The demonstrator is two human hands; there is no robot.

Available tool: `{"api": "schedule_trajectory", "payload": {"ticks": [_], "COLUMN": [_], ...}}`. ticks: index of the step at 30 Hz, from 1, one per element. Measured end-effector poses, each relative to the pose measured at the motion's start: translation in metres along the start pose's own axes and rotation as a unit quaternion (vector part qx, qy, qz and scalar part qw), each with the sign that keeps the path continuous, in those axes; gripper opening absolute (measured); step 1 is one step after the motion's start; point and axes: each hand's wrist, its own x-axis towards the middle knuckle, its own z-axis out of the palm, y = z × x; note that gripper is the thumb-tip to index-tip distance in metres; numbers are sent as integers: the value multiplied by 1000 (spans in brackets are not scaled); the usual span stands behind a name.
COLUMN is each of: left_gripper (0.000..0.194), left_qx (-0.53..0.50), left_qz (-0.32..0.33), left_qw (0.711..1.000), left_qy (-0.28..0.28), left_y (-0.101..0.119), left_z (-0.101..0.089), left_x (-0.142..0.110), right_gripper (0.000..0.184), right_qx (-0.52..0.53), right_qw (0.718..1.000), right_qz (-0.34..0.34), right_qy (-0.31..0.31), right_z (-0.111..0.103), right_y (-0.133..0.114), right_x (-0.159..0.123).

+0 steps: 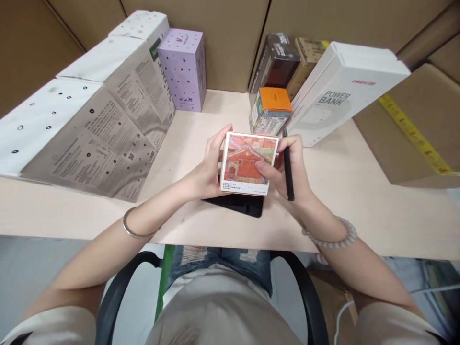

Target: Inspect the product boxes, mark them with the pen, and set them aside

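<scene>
A small square pad or box with a white-bordered picture of a red house (247, 160) is held up over the desk, its printed side facing me. My left hand (210, 167) grips its left edge, most fingers hidden behind it. On the other side, my right hand (296, 167) holds the right edge, with the thumb lying on the picture. A black pen (288, 172) is also tucked in the right hand, tip pointing away from me. Below the square piece lies a dark, flat, phone-like device (247, 206), partly covered from view.
At left stand a large white and grey box (108, 120) and a purple box (183, 72). Toward the right are an orange-topped box (275, 100), a dark box (278, 55), a white power bank box (334, 103) and a cardboard box (413, 129) with yellow tape.
</scene>
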Motion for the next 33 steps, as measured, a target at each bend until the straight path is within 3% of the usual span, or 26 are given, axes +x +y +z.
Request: {"api": "schedule_trajectory", "payload": {"ticks": [2, 4, 8, 12, 16, 20, 23, 27, 29, 33], "left_gripper": [145, 138, 114, 97, 76, 66, 75, 91, 81, 63], "left_qx": [8, -30, -84, -24, 26, 91, 123, 150, 170, 187], "left_qz": [10, -31, -87, -39, 2, 44, 88, 105, 108, 174], "left_qw": [999, 996, 991, 999, 1000, 994, 988, 983, 979, 967], "left_qy": [-42, -71, -63, -21, 11, 43, 31, -10, -23, -18], "left_y": [3, 12, 30, 41, 45, 42, 38, 35, 34, 33], "left_z": [-7, -14, -19, -14, -12, -16, -18, -16, -14, -11], "left_x": [-1, -1, 3, 9, 9, 8, 9, 8, 6, 5], "right_gripper": [56, 58, 67, 57, 35, 34, 37, 23, 22, 21], "right_qx": [3, -3, -45, -38, -37, -46, -14, 82, 82, 36], "right_qw": [1000, 999, 993, 988, 987, 980, 986, 987, 987, 993], "right_qz": [-22, -45, -97, -142, -136, -99, -45, -28, -38, -41], "right_qy": [7, 0, -45, -55, 81, 167, 157, 136, 135, 105], "right_z": [-1, -2, -2, -5, -8, -8, -9, -8, -5, -1], "right_y": [1, 0, -4, -7, -17, -34, -46, -52, -54, -58], "right_x": [-1, -3, -4, 0, 5, 5, 4, 4, 3, -8]}}
